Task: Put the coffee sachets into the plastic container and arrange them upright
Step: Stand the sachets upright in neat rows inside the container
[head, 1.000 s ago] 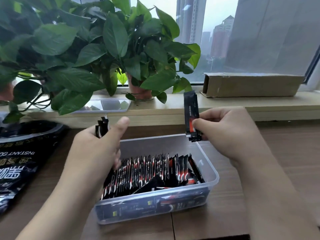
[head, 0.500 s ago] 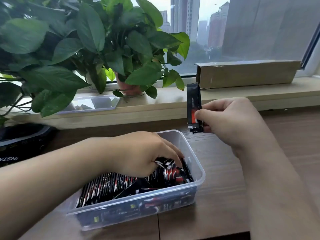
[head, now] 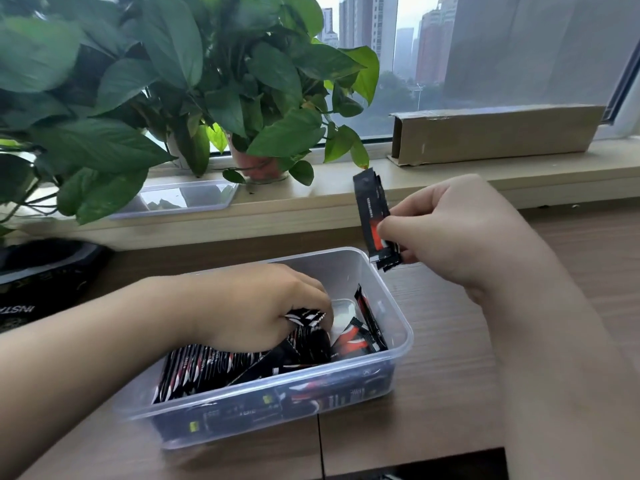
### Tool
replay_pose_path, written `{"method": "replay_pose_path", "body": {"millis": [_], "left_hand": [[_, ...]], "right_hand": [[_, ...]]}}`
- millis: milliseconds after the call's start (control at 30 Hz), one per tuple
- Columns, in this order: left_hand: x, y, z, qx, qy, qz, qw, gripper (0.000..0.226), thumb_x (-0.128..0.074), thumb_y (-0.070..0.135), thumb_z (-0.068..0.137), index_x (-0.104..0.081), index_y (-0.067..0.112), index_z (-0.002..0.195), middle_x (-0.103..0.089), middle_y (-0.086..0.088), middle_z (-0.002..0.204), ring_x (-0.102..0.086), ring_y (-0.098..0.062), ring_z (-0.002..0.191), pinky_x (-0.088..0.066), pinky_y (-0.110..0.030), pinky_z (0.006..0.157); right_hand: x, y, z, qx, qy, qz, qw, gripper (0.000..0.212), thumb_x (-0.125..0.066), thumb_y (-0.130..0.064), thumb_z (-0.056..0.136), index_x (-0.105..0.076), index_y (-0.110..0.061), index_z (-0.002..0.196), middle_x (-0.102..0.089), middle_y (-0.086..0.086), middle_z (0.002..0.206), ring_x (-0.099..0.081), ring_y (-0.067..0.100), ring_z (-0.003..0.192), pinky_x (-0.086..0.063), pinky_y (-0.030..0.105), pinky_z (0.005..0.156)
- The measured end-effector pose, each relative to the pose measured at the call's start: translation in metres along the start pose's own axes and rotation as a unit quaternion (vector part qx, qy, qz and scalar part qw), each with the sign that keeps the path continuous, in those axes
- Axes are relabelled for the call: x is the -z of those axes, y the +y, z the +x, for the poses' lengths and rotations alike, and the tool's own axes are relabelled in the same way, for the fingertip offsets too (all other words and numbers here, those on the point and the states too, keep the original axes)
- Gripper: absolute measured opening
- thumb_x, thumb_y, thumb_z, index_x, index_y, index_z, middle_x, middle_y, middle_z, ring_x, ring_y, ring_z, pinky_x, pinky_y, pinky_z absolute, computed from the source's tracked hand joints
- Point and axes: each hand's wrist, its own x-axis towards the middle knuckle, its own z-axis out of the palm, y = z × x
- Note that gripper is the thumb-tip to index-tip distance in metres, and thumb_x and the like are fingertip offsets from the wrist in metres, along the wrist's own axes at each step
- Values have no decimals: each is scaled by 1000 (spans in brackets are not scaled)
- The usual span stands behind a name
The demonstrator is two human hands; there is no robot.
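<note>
The left hand (head: pixel 256 310) reaches down into the plastic container (head: pixel 403 336), its fingers curled and pinching the top edges of a few pinched sachets (head: pixel 306 315) at the right end of the packed row (head: pixel 207 367). The likely trouble starts here. The row leans to the left rather than standing straight, and if the hand lets go or pushes too hard, the sachets could fan over like dominoes. In the gap to the right, two loose sachets (head: pixel 363 336) slump at an angle against the wall. Anything slid in beside them could pin them flat.

The right hand (head: pixel 450 233) waits apart from the left, higher and beyond the container's far right corner. Its thumb and fingers are clamped on the lower end of the raised sachets (head: pixel 370 213) – a thin black bundle held nearly upright. How many it holds cannot be told. Gripped so low, the bundle could splay or slip on the way down.

The left forearm lies across the near left of the view, wrist bent downward. The right forearm comes in from the lower right, wrist lifted.

The container sits on a wooden table (head: pixel 450 393). A black bag (head: pixel 45 278) lies to the left. Behind, a windowsill (head: pixel 311 211) holds a clear plastic piece (head: pixel 183 199), a potted plant (head: pixel 270 98) and a cardboard box (head: pixel 495 133).
</note>
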Motion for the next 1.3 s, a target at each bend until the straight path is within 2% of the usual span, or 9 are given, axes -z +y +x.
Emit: {"method": "replay_pose_path", "body": {"millis": [167,267,367,633,833,967,1067,1200,1300], "left_hand": [[-16,-6,-2,-3,73,-65,995,52,-35,20,68,-66,40,104,-63,24,116,-63,-7,110,-52,-41,90],[-12,-6,-4,12,54,-87,995,45,-44,11,74,-71,31,105,-65,18,117,-61,-7,113,-48,-38,95],[-8,-4,-4,11,46,-105,993,47,-46,9,72,-72,26,107,-64,18,117,-59,-5,113,-47,-36,98],[-8,-8,-7,45,77,-110,990,57,-42,14,71,-72,31,116,-56,14,121,-52,-2,116,-40,-28,102],[-7,-11,-8,47,143,-143,978,48,-51,-6,78,-75,23,108,-63,14,117,-58,-4,113,-44,-33,100],[-8,-12,-7,42,117,-160,979,57,-43,8,71,-71,28,117,-68,16,120,-60,-4,116,-47,-34,102],[-11,-15,-7,58,80,-144,985,62,-43,4,74,-66,29,126,-66,15,128,-57,-4,122,-45,-34,106],[-11,-14,-6,18,73,-120,990,65,-40,3,68,-66,24,124,-58,18,139,-51,-4,130,-41,-35,109],[-13,-17,-4,0,60,-128,990,64,-40,3,70,-65,33,121,-60,20,136,-55,-7,127,-45,-39,106]], "right_hand": [[-17,-19,-20,37,-81,-146,985,15,-70,-25,72,-75,-11,71,-69,9,63,-55,19,53,-41,19,44],[-32,-20,-27,39,-104,-225,968,25,-70,-20,73,-54,-12,56,-47,4,53,-41,18,48,-29,19,39],[-42,-23,-30,36,-121,-292,948,37,-70,-14,77,-39,-15,58,-41,3,61,-33,17,50,-24,21,40],[-69,-17,-22,66,-242,-409,878,34,-62,-14,90,-41,-16,64,-45,0,64,-42,13,51,-29,21,41],[-64,-12,-14,68,-275,-378,881,27,-60,-14,91,-52,-15,65,-59,0,63,-65,24,68,-48,27,54],[-68,-11,-12,54,-261,-346,899,10,-70,-14,86,-66,-12,77,-69,6,67,-74,28,74,-62,35,69],[-70,-8,-10,35,-250,-317,914,10,-75,-19,84,-72,-11,88,-75,9,71,-76,24,68,-63,40,69],[-70,-2,-6,62,-249,-314,914,5,-69,-10,82,-73,-8,83,-75,13,78,-74,31,76,-63,44,71],[-68,-1,-6,67,-269,-329,903,8,-65,-3,80,-72,-7,83,-75,12,78,-74,31,77,-63,45,73]]}}
